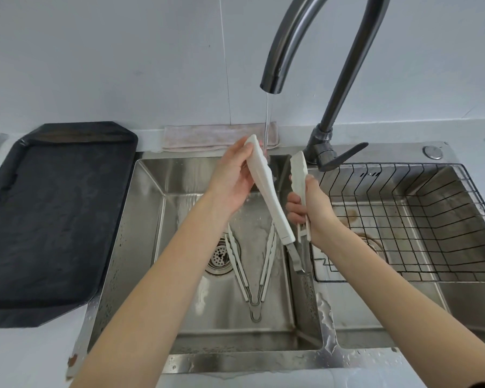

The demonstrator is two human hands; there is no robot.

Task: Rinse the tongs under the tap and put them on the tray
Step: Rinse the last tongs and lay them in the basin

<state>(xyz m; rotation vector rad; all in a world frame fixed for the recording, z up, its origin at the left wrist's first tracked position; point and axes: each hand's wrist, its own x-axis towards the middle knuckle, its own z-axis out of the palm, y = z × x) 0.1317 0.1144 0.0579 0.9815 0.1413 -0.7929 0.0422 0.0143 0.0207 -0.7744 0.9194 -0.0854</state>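
Black tray (51,219): lies flat on the table at the far left, beside the sink; its surface looks wet.

Left sink basin (140,247): stainless steel, with a round drain strainer (220,257). A second pair of white tongs (252,267) lies spread open on the basin floor, hinge toward the viewer, one arm across the strainer's edge.

Folded cloth (207,137): on the ledge behind the basin.

Left hand (233,180): grip closed in a pinch on the tip of the left arm of the held white tongs (272,200), thumb on the arm's near face, fingers behind it.

Held white tongs: raised over the basin, arms spread in a V, hinge pointing down and toward the viewer. The left arm's tip sits in the water stream.

Tap (314,51): dark gooseneck, running; a thin stream falls onto the left arm near the left hand.

Right hand (311,208): grip closed around the right arm of the held tongs, fingers wrapped at mid-length, the serrated tip standing above the fist.

Wire basket (431,219): sits in the right basin.
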